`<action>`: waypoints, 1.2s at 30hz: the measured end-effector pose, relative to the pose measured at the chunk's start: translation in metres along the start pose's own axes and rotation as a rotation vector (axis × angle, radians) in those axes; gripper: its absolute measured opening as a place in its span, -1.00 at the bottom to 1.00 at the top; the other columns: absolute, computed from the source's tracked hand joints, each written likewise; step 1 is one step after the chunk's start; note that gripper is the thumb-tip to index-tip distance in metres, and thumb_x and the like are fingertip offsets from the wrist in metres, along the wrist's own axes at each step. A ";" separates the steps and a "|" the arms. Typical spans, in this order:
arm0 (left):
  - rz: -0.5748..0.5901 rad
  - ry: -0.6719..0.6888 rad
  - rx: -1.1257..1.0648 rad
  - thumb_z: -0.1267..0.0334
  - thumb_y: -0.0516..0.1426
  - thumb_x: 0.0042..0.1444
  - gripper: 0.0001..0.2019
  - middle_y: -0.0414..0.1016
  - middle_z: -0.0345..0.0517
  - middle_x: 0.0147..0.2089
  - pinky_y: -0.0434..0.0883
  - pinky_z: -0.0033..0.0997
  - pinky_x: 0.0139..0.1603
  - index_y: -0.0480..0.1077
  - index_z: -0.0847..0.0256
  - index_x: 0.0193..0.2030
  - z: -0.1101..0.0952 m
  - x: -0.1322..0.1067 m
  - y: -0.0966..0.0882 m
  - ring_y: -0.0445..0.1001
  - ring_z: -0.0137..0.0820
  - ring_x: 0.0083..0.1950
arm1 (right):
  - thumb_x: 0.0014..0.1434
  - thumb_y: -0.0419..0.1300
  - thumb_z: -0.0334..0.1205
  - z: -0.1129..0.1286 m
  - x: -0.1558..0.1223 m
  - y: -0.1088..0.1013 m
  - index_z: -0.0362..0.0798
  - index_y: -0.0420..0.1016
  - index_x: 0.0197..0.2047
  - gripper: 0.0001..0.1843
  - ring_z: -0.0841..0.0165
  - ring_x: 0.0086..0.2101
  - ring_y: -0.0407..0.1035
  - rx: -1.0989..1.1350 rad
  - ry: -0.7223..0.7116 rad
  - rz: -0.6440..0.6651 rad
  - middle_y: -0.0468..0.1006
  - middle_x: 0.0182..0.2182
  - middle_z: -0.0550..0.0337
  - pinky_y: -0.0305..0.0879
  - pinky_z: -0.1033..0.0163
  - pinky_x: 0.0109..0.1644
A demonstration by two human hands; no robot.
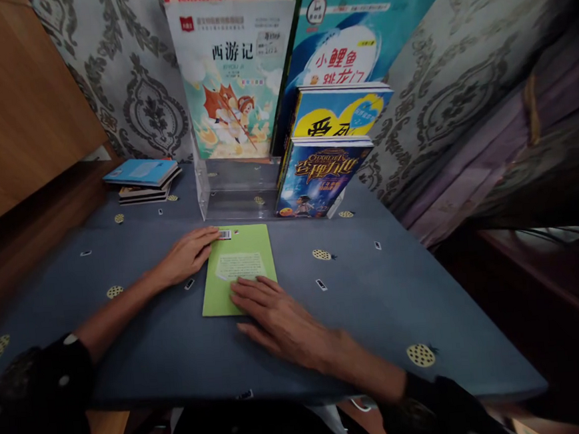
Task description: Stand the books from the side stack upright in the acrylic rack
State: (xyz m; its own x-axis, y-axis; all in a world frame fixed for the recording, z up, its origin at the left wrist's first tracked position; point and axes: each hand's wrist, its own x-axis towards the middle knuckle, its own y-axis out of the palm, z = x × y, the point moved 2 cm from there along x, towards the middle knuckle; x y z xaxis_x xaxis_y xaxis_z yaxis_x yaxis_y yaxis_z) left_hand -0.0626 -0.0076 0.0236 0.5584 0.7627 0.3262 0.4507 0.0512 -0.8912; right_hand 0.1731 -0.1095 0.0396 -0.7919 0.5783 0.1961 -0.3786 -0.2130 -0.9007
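A thin light-green book (239, 248) lies flat on the table, its back cover with a barcode and a text block facing up. My left hand (187, 255) rests at its upper left edge, fingertips on the cover beside the barcode. Across the book's lower right part lies my right hand (282, 318), fingers stretched out and the thumb off the near edge. Neither hand is wrapped round anything. Just beyond the book stands a clear acrylic book rack (238, 206) with several books propped up in tiers.
The rack holds a white picture book (235, 67), a teal book (354, 18), a blue-and-yellow book (343, 106) and a dark blue book (321, 178). A small stack of books (143, 175) lies at the back left. Pineapple prints dot the blue tablecloth (367, 318).
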 end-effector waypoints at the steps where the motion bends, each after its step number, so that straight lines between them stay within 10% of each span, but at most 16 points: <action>1: 0.014 -0.017 0.006 0.28 -0.06 0.34 -0.58 0.41 0.15 0.29 0.30 0.00 0.34 0.37 0.34 0.25 0.008 0.004 0.001 0.36 -0.15 0.32 | 0.38 0.11 -0.16 0.002 0.011 0.003 -0.20 0.31 0.29 -0.51 0.19 0.33 0.13 -0.001 -0.009 0.018 0.36 0.28 -0.10 0.03 -0.06 0.42; 6: -0.010 0.044 0.005 0.27 -0.06 0.34 -0.59 0.46 0.08 0.25 0.37 -0.05 0.29 0.41 0.26 0.23 0.009 -0.012 0.003 0.43 -0.20 0.27 | 0.39 0.09 -0.15 0.006 0.031 0.019 -0.18 0.32 0.28 -0.52 0.20 0.35 0.08 -0.013 -0.026 0.074 0.35 0.29 -0.06 -0.05 -0.05 0.45; 21: -0.024 0.258 0.103 0.48 0.03 0.28 -0.44 0.50 0.04 0.20 0.44 -0.10 0.23 0.19 0.14 0.41 -0.082 -0.103 -0.013 0.45 -0.22 0.24 | 0.42 0.01 -0.24 0.005 -0.034 0.017 -0.17 0.26 0.33 -0.53 0.26 0.36 0.06 0.067 -0.013 0.012 0.31 0.32 -0.05 -0.03 -0.03 0.45; 30: 0.121 0.361 0.059 0.46 0.01 0.29 -0.47 0.46 0.04 0.25 0.39 -0.06 0.28 0.18 0.20 0.39 -0.112 -0.078 0.001 0.43 -0.25 0.26 | 0.36 0.09 -0.28 -0.015 -0.045 0.005 -0.21 0.24 0.35 -0.47 0.18 0.35 0.07 0.009 0.098 -0.008 0.28 0.33 -0.10 0.00 -0.10 0.44; 36: 0.177 0.263 0.033 0.22 0.01 0.38 -0.60 0.43 0.01 0.28 0.28 0.01 0.35 0.30 0.08 0.32 -0.071 -0.032 0.006 0.40 -0.23 0.29 | 0.40 0.02 -0.21 -0.059 -0.022 -0.009 -0.19 0.27 0.34 -0.50 0.16 0.35 0.09 0.008 0.199 -0.071 0.28 0.33 -0.12 0.00 -0.12 0.43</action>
State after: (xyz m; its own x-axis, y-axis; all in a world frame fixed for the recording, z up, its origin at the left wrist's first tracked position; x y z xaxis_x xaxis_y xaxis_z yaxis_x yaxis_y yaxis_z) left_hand -0.0285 -0.0774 0.0307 0.7890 0.5688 0.2322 0.3106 -0.0433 -0.9495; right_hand 0.2227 -0.0738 0.0207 -0.6533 0.7360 0.1776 -0.4343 -0.1721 -0.8842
